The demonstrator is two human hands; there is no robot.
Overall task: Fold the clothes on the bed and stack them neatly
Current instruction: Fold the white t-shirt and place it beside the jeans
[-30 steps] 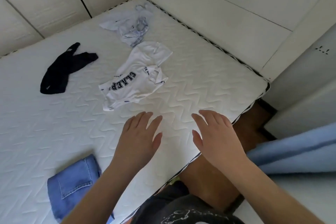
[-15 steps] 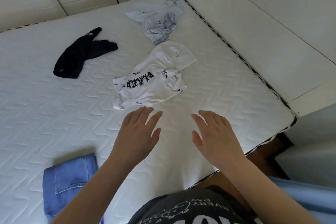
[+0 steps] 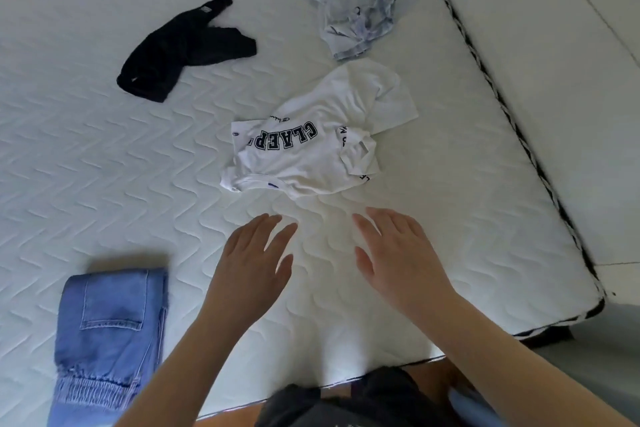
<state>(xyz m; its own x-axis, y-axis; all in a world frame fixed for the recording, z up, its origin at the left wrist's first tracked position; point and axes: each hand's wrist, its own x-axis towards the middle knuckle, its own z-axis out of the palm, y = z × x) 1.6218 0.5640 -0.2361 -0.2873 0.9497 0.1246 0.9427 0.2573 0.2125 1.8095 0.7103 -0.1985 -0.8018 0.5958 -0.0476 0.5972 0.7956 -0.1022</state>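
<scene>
- On the bed's white quilted mattress [image 3: 104, 156], three garments lie loose and unfolded, while a pair of blue jeans [image 3: 110, 333] sits folded at the near left corner, probably the base of the stack.
- Nearest the person is a white T-shirt [image 3: 311, 149] with dark block lettering, rumpled, one sleeve turned out toward the far right; beyond it lies a crumpled pale blue shirt [image 3: 360, 10] close to the far right mattress edge, and a black garment [image 3: 183, 48] lies well apart to the far left.
- Left hand [image 3: 249, 270] and right hand [image 3: 401, 260] hover side by side above the bare mattress just short of the T-shirt, palms down, fingers straight and slightly spread, each grip open and holding nothing.
- That pose, aimed at the T-shirt's near hem, suggests it is the next piece to be taken, likely because it lies closest and within reach of both hands.
- Compared with a second ago, the view has swung left and forward: the T-shirt is now just beyond the fingertips, more of the jeans shows, and the floor and blue fabric at the right have nearly gone from view; the hands keep the same spread pose.
</scene>
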